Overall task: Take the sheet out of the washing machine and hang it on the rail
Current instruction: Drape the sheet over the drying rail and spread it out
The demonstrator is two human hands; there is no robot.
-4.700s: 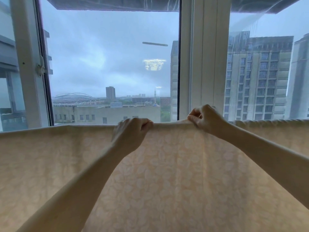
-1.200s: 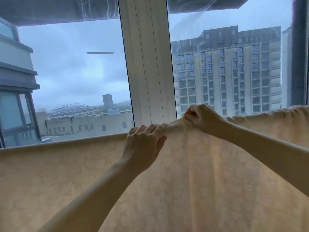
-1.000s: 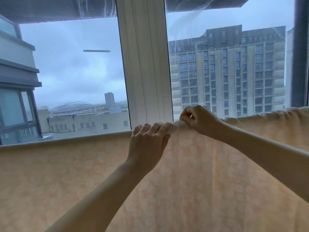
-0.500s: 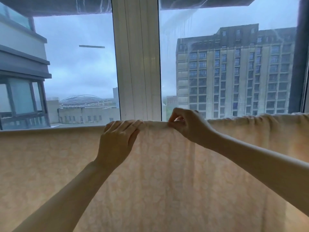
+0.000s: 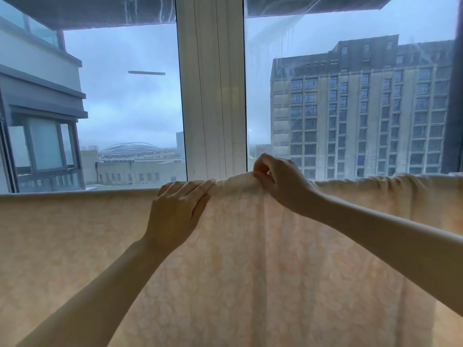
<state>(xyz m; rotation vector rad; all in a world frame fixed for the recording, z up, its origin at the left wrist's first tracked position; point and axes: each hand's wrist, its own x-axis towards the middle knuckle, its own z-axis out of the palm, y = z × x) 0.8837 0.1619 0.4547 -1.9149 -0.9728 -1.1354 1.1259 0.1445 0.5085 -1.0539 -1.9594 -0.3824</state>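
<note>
A pale cream sheet (image 5: 75, 234) with a faint leaf pattern hangs over a rail that it hides completely. Its top fold runs across the whole view and the cloth drops down to the bottom edge. My left hand (image 5: 179, 211) lies flat on the fold with straight fingers, just left of the middle. My right hand (image 5: 280, 182) pinches a raised bunch of the fold between thumb and fingers, close to the right of the left hand. The fold is smooth on the left and gathered in wrinkles on the right.
Behind the sheet stands a big window with a white post (image 5: 211, 96) in the middle. Through the glass I see a tall building (image 5: 360, 108) on the right and a neighbouring balcony (image 5: 42, 108) on the left.
My left hand, curled over the fold several seconds ago, now lies flat on it. My right hand keeps pinching the fold and has lifted a small bunch. The view has drifted sideways.
</note>
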